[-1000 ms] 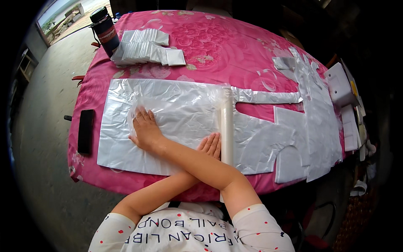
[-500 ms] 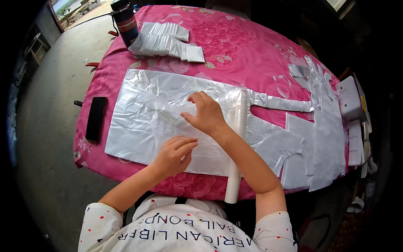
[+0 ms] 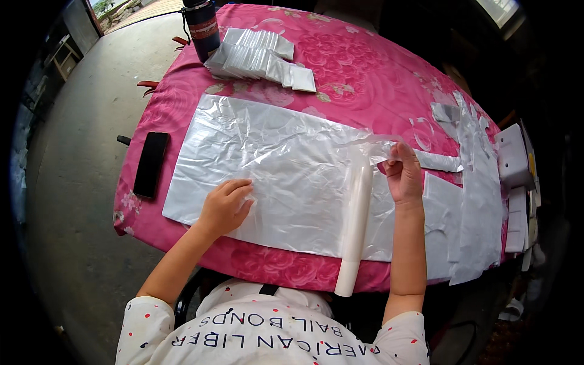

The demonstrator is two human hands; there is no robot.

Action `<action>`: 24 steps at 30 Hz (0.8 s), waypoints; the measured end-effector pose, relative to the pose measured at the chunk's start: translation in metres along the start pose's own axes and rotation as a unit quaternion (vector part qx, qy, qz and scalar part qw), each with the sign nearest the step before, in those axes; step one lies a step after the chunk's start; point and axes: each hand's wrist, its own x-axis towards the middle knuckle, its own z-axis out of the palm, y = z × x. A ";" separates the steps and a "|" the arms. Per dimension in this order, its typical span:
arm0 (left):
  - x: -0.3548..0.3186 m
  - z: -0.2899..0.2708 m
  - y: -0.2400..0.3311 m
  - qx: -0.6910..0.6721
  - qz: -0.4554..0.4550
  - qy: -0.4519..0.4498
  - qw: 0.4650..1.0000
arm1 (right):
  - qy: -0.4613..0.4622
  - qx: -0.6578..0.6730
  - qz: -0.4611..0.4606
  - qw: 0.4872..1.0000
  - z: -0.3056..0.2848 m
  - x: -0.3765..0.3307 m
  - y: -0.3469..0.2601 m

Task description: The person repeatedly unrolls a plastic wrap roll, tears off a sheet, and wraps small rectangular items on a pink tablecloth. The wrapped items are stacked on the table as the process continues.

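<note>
Pinched in the right hand (image 3: 404, 175), thumb against fingers, is clear plastic film (image 3: 382, 145); whether any is gripped by the left hand (image 3: 224, 208) cannot be told. Over a pink floral tablecloth (image 3: 365, 79), a silvery plastic sheet (image 3: 210, 134) is spread. Across it a white film roll (image 3: 354, 228) is laid, long axis running near to far, its far end just left of the right hand, the nearer one.

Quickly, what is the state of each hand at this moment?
Left hand: partly curled over the silvery sheet; any grip cannot be told.
Right hand: closed, pinching clear film.
</note>
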 end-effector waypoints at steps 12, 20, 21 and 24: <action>0.003 -0.027 0.003 -0.014 0.003 0.130 0.991 | 0.042 -0.695 -0.236 0.678 -0.095 -0.136 -0.003; -0.032 -0.057 -0.011 -0.010 -0.057 0.134 0.989 | -0.325 -0.693 -0.181 0.617 -0.037 -0.139 0.036; -0.040 -0.062 -0.013 -0.008 -0.067 0.138 0.988 | -0.339 -0.693 -0.179 0.611 -0.024 -0.135 0.040; -0.056 -0.074 -0.014 -0.011 -0.091 0.152 0.984 | -0.415 -0.651 -0.162 0.614 0.038 -0.128 0.074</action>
